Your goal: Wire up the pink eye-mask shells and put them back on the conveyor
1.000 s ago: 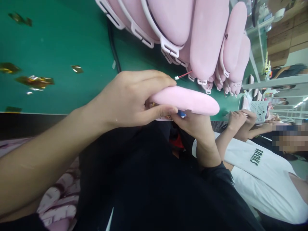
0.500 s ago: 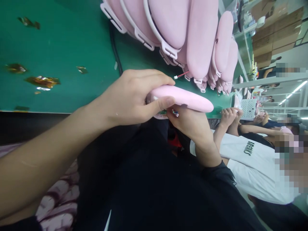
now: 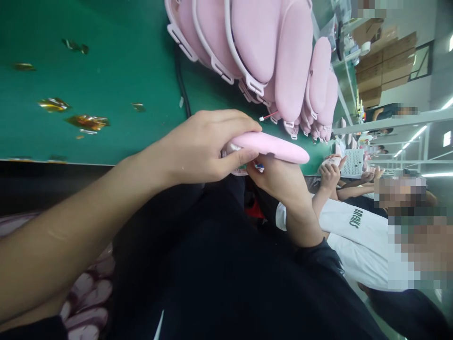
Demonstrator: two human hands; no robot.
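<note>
A rounded pink plastic housing is held at the near table edge, its smooth side facing up. My left hand grips its left end, with the thumb on the near side and the fingers over the far side. My right hand closes on it from below and the right, the fingertips partly hidden under the shell. Between the thumbs, a bit of green circuit board and small coloured wires shows in the gap. Beyond the hands a red lead with a white connector sticks out of the pile.
Pink housings with slotted strap loops are piled on the green table. Scraps of amber film and a black cable lie at left. More pink parts sit below the table. A co-worker in a white shirt is at right.
The view has shifted slightly, so the pile and film scraps appear further right and lower. My hands keep their grip, and the housing has tilted a little flatter.
</note>
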